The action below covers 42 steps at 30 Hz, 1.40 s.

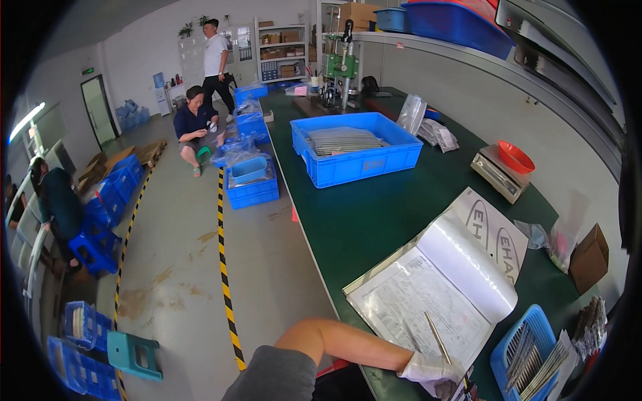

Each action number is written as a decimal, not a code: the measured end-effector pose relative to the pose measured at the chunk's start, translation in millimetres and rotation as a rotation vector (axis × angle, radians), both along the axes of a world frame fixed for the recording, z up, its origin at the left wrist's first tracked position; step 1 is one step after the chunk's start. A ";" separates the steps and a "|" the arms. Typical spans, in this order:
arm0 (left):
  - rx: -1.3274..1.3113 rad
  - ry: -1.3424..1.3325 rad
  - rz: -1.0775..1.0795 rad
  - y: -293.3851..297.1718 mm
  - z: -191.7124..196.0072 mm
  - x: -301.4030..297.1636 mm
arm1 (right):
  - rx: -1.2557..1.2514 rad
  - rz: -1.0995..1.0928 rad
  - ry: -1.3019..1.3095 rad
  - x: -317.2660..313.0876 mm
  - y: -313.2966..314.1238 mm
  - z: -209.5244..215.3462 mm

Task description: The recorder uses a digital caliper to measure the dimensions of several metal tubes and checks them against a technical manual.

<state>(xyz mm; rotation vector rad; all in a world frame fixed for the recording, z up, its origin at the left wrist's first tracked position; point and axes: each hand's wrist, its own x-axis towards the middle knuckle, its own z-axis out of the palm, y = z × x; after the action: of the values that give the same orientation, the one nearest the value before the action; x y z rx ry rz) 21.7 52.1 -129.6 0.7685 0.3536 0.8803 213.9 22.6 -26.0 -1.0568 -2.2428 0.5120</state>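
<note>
At lower right, a thin silvery metal rod (437, 336) is held by the white-gloved left hand (431, 371); the right hand is unseen.

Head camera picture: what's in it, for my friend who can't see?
A white-gloved left hand is at a slim metallic rod over an open binder of printed pages on a green table. A blue plastic basket of thin metallic rods stands to the right; farther back is a large blue plastic crate.

large grey capitals (477, 224): white card (495, 232) | print (401, 294) too small: binder page (418, 301) | green sign (87, 71): above door (99, 110)
</note>
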 end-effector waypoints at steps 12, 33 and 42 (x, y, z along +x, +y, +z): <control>-0.107 -0.064 0.115 11.9 37.5 -36.4 | -0.088 -0.101 -0.040 29.8 12.8 -17.7; -0.233 0.236 0.051 -16.3 67.4 -48.8 | 0.555 0.068 -0.326 48.6 -3.1 -32.6; -0.230 0.307 -0.109 -27.9 73.3 -41.0 | 0.529 -0.162 -0.312 61.0 -13.5 -26.8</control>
<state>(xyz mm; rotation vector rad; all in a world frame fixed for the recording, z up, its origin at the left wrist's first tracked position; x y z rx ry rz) -19.2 24.1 -56.3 0.7013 0.6664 0.6054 274.9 9.1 -52.8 -1.0678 -2.3323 -0.3264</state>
